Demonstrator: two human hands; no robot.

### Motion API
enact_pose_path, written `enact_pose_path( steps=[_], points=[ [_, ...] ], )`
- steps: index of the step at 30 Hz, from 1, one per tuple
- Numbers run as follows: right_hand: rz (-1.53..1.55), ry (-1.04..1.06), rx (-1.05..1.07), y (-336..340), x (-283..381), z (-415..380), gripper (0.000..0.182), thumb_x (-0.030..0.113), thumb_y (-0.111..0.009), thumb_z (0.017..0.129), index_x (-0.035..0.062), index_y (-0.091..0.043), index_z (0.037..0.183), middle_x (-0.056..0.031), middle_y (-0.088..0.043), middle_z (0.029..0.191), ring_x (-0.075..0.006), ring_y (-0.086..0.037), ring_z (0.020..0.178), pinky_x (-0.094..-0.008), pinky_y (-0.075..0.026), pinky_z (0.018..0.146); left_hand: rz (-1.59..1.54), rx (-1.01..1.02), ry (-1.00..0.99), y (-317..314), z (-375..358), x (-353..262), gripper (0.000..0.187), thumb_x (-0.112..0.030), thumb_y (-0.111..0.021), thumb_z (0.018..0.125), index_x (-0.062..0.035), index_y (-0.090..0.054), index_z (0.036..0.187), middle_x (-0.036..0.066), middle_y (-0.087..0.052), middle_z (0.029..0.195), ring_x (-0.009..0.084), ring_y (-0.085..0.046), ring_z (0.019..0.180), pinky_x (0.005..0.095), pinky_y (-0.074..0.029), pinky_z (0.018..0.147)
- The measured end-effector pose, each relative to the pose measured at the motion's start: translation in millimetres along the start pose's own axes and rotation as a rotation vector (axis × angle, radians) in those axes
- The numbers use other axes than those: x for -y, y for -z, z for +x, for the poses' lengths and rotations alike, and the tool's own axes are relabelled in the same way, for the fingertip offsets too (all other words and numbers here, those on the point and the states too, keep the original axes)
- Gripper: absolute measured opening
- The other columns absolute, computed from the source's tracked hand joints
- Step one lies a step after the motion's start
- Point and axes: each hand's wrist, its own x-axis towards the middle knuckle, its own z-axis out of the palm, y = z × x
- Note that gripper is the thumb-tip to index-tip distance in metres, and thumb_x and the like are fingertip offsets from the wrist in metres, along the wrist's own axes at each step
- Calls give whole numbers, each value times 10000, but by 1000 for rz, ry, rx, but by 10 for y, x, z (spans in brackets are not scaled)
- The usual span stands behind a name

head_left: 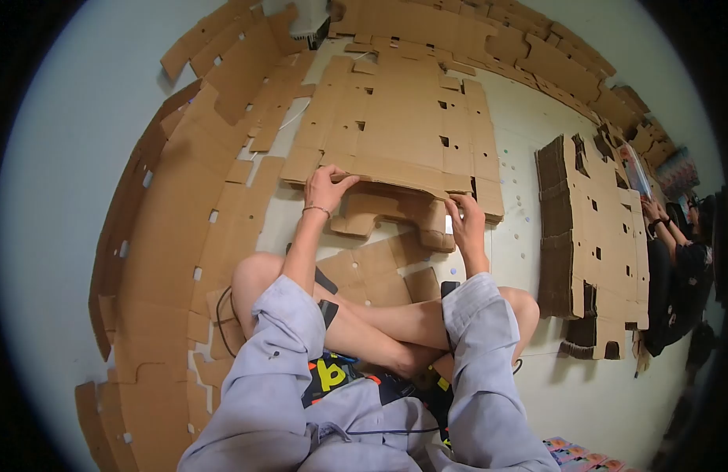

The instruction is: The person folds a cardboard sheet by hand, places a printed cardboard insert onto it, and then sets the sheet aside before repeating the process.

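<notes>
A large flat cardboard sheet with punched slots lies in front of my crossed legs, on top of other cardboard. My left hand pinches its near edge at the left, thumb along the rim. Toward the right of that same edge, my right hand has thumb and fingers closed on the cardboard. Between the hands the edge looks slightly raised, with a curved cut-out below it. Under it, a stack of shaped cardboard flaps sticks out toward me. Another cardboard piece lies on the floor near my shins.
Flattened cardboard sheets lean along the left wall, and more cardboard lines the back. A thick cardboard stack stands at the right, beside another person whose hands touch a colourful printed pack. Small round bits dot the pale floor.
</notes>
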Motion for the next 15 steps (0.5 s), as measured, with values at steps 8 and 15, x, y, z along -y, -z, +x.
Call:
enact_pose_path(
  steps=[8,15],
  points=[
    [342,-232,-196,116,206,94,201,112,-694,805,-16,-617,939,-67,-615,803,-108,-591,765,-245,-478,662,-213,-235,38,100,9,-226,388,-378,-775,691,-18,-649,761,84,-637,668,196,-565,595,315,-464,608],
    [601,-754,-291,-389,-331,87,536,180,-716,791,-28,-443,1203,-135,-615,917,-167,-605,737,-244,-483,657,-251,-334,300,-641,-20,196,776,-386,-802,650,-38,-415,1226,134,-608,940,229,-592,877,366,-456,798]
  ],
)
